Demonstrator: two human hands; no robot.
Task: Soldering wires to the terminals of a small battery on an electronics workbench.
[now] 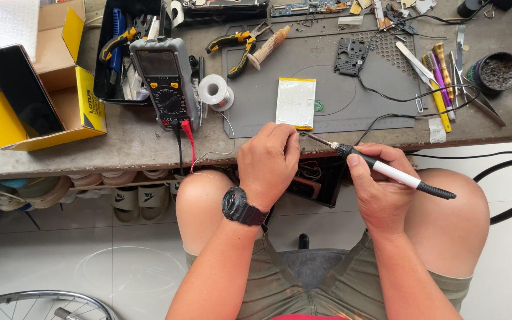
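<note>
1. Our right hand (380, 184), fingers closed around a soldering iron (386, 169), tip aimed at the left hand.
2. Our left hand (268, 160), curled shut at the bench edge; contents hidden, we cannot tell.
3. Flat white battery pack (296, 102) on the grey mat (351, 101), just beyond the left hand.
4. Solder spool (214, 92) and multimeter (164, 80), left of the mat.

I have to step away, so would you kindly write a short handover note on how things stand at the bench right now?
Right hand: holds the soldering iron, tip aimed left at the left hand.
Left hand: closed at the bench edge by the iron's tip; what it pinches is hidden.
Flat silver pack with yellow edges lies on the grey mat, solder spool and multimeter to its left.
Done and left: cannot tell; no joint is visible.
</note>
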